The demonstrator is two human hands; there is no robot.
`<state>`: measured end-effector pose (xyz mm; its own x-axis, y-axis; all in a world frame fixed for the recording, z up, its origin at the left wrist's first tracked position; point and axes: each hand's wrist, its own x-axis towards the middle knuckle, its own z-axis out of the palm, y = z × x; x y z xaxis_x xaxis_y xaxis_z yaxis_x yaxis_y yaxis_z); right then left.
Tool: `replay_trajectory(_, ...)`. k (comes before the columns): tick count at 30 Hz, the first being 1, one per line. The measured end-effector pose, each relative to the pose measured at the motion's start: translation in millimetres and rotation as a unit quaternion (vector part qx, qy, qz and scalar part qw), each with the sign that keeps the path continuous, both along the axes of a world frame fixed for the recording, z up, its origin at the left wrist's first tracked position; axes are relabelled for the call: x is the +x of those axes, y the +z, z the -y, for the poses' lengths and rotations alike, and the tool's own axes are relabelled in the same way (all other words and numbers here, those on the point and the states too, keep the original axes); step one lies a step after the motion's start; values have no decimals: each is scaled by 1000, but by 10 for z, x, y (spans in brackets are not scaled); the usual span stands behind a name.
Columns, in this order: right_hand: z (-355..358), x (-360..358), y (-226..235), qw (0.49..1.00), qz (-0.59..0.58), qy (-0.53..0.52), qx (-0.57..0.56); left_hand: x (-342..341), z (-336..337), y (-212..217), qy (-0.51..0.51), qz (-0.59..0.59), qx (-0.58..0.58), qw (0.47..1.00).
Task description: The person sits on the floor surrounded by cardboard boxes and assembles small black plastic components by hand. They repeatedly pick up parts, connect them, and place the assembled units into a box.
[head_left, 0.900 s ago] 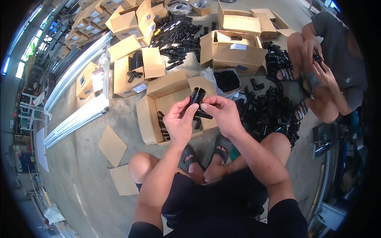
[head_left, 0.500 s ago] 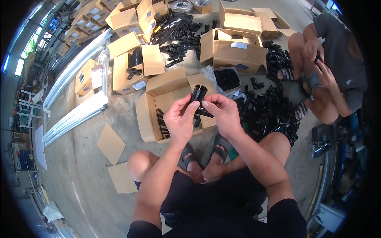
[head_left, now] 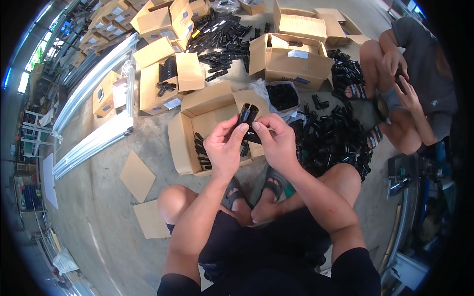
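Observation:
A glossy black pipe joint (head_left: 248, 114) with split, tube-like ends is pinched between my two hands, above a cardboard box. My left hand (head_left: 223, 147) grips its left side with thumb and fingers. From the other side, my right hand (head_left: 277, 140) has its thumb and fingertips on the lower right part of the joint. The fingers partly cover it. Below, the open cardboard box (head_left: 180, 148) stands in front of my feet, with several black joints (head_left: 200, 148) lined along its left inner side. My hands and the joint hide part of the box's inside.
Loose black joints (head_left: 335, 140) are heaped to the right, beside a plastic-lined box (head_left: 297, 101). A co-worker (head_left: 424, 74) sits at the right, handling a dark piece. Further open boxes (head_left: 296, 69) and another heap (head_left: 217, 42) lie beyond. White metal bars (head_left: 94, 143) rest at left, near flat cardboard (head_left: 138, 176).
My hands keep almost the same hold on the black pipe joint. The co-worker's hands and the dark piece in them have shifted slightly.

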<state>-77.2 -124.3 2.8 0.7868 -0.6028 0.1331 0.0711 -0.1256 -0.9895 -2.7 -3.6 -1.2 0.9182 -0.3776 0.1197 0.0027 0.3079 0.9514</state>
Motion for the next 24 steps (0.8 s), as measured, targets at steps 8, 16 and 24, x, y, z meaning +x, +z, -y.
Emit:
replay_trajectory(8,132,-2,134,997,29,64,-21,12,-7,14,0,-5,-17,1000)
replay_trajectory(16,119,-10,167,993,-28,77,90,-9,9,41,-6,-17,-24,1000)
replay_trajectory(24,122,-21,168,995,-28,26,-93,-15,42,-9,1,-38,-22,999)
